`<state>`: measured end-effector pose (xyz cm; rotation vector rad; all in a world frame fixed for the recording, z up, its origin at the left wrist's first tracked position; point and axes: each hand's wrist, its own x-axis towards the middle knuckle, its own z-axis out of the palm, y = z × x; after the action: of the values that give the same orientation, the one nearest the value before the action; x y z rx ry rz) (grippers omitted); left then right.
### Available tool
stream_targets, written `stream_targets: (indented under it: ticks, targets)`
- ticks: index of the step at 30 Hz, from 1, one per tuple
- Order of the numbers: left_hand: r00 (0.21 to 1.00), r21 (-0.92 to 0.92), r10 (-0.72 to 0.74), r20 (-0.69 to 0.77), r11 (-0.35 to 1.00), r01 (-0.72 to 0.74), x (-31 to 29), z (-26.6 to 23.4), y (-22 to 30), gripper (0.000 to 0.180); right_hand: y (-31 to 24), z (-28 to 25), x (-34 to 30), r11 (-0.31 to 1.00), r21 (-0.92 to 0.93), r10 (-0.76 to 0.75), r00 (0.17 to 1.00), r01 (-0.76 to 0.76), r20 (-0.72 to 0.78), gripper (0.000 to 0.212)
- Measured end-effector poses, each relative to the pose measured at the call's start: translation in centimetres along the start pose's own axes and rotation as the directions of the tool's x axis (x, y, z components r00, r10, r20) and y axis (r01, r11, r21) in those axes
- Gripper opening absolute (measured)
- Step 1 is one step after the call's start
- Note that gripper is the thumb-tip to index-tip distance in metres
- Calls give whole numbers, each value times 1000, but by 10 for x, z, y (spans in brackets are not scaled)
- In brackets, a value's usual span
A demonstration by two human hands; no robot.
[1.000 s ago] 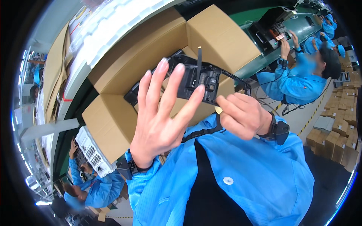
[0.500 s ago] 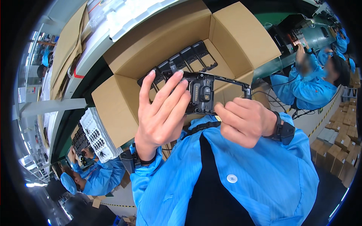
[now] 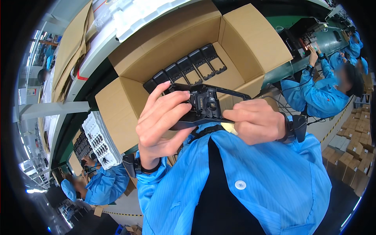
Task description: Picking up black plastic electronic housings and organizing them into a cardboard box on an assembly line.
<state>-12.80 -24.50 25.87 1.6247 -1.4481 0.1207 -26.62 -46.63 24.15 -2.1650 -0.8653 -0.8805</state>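
Note:
Between my hands is a black plastic device housing (image 3: 206, 105) with an open rectangular frame at its right end. Small parts and a row of contacts show in its middle. My left hand (image 3: 161, 124) grips the left end, fingers over the top and thumb below. My right hand (image 3: 256, 120) is closed on the lower right side of the frame, its fingertips partly hidden. Just beyond, an open cardboard box (image 3: 168, 45) holds a row of several similar black housings (image 3: 190, 64).
At left, a co-worker in blue (image 3: 102, 186) sits by a white tray (image 3: 102, 141) of small black parts. Another person (image 3: 323, 88) works at a green bench (image 3: 329, 39) on the right. White plastic trays (image 3: 137, 17) lie on the far-left table. Stacked cartons (image 3: 350, 152) stand at far right.
The housing has tilted and sits slightly lower on its left side. My left hand has shifted left and down with its thumb now showing beneath; my right hand has moved slightly right.

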Motion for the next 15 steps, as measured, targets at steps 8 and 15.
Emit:
stream_targets:
  ticks: [8, 15]
  targets:
    - [999, 7, -37, -14, 999, 37, 0, 2, 9, 43, 2, 1, -9, 973, 182, 153, 988, -144, -36, 28]
    - [998, 18, -47, -30, 999, 47, 4, 7, 13, 41, 1, -3, -9, 970, 193, 162, 986, -152, -42, 27]
